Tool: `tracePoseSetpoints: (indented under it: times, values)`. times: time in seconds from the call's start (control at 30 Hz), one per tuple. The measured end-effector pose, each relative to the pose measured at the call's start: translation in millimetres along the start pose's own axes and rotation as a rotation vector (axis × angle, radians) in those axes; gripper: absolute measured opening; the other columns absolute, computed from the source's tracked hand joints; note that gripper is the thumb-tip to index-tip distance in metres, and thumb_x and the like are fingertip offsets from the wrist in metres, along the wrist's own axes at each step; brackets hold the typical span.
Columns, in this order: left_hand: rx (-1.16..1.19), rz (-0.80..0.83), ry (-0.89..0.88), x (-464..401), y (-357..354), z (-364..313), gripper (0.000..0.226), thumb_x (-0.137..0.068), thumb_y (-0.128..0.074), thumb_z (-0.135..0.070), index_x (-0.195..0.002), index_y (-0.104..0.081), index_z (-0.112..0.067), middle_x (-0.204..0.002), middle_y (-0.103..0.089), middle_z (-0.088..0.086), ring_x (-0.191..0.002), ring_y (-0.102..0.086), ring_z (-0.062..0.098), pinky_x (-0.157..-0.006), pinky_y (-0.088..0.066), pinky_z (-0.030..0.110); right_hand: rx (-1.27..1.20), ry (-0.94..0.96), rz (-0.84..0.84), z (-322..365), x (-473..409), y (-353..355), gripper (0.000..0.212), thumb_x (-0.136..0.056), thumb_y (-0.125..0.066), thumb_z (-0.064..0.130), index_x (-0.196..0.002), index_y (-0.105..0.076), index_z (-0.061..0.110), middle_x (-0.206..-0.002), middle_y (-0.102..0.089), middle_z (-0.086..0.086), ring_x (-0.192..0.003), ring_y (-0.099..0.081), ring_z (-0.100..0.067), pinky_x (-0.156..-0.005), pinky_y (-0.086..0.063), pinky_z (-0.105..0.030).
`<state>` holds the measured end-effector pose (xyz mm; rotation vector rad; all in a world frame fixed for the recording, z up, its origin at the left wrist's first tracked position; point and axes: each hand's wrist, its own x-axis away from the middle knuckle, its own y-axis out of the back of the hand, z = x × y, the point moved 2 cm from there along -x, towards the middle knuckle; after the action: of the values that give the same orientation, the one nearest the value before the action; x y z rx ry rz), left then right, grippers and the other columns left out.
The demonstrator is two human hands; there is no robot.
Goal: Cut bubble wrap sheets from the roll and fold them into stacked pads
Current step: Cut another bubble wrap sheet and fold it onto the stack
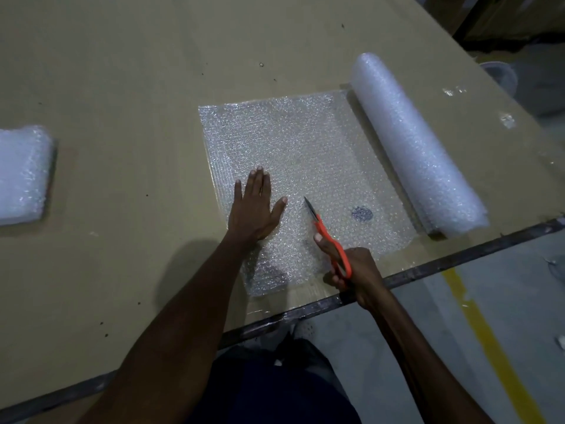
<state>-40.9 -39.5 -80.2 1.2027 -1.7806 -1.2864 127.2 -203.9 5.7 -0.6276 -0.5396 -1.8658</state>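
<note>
Now the right hand [351, 270] curls round orange-handled scissors [328, 237], blades partway up the clear unrolled bubble wrap sheet [305, 154]; the left hand [255, 206] presses it flat, fingers straight. Cutting appears under way; next, drive onward, parallel to the white roll [412, 142].

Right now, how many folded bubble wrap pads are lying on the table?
1 pile, at the table's far left edge, cut off by the frame. Whether it holds several stacked pads cannot be told, and more may lie out of view.
</note>
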Motion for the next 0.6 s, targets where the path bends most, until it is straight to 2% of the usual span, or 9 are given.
tracePoseSetpoints:
  times: [0.1, 0.33, 0.5, 0.6]
  values:
    - [-0.015, -0.011, -0.001, 1.1, -1.0, 0.2, 0.08, -0.101, -0.016, -0.061, -0.159, -0.011, -0.005, -0.167, -0.003, 0.012, -0.155, 0.002, 0.023, -0.122, 0.006, 0.05, 0.004, 0.014, -0.002, 2.1, -2.0, -3.0, 0.051, -0.073, -0.09, 0.042, -0.052, -0.059, 0.009, -0.052, -0.048, -0.013, -0.042, -0.043, -0.018, -0.04, -0.034, -0.02]
    - [-0.015, -0.027, -0.003, 2.5, -0.2, -0.1, 0.079, -0.102, -0.018, -0.06, -0.158, -0.013, -0.005, -0.167, -0.005, 0.013, -0.155, -0.001, 0.024, -0.123, 0.003, 0.05, 0.02, 0.021, -0.001, 9.8, -5.6, 0.8, 0.052, -0.074, -0.09, 0.037, -0.049, -0.056, 0.007, -0.049, -0.046, -0.013, -0.036, -0.04, -0.017, -0.038, -0.032, -0.019]
    - [-0.017, -0.007, 0.002, 2.1, 0.0, -0.2, 0.079, -0.103, -0.018, -0.06, -0.159, -0.01, -0.005, -0.167, -0.001, 0.012, -0.154, 0.003, 0.023, -0.123, 0.005, 0.049, 0.052, 0.032, 0.013, 17.2, -11.5, -4.2, 0.053, -0.072, -0.09, 0.045, -0.065, -0.062, 0.001, -0.058, -0.052, -0.019, -0.041, -0.045, -0.019, -0.043, -0.038, -0.023]
    - [-0.012, -0.016, 0.003, 2.6, 0.6, 0.0, 0.08, -0.101, -0.016, -0.06, -0.159, -0.011, -0.005, -0.167, -0.002, 0.011, -0.154, 0.002, 0.023, -0.123, 0.005, 0.049, 0.063, 0.024, 0.006, 17.7, -14.8, -4.5, 0.054, -0.071, -0.091, 0.044, -0.058, -0.06, 0.003, -0.053, -0.051, -0.016, -0.038, -0.044, -0.019, -0.042, -0.037, -0.022]
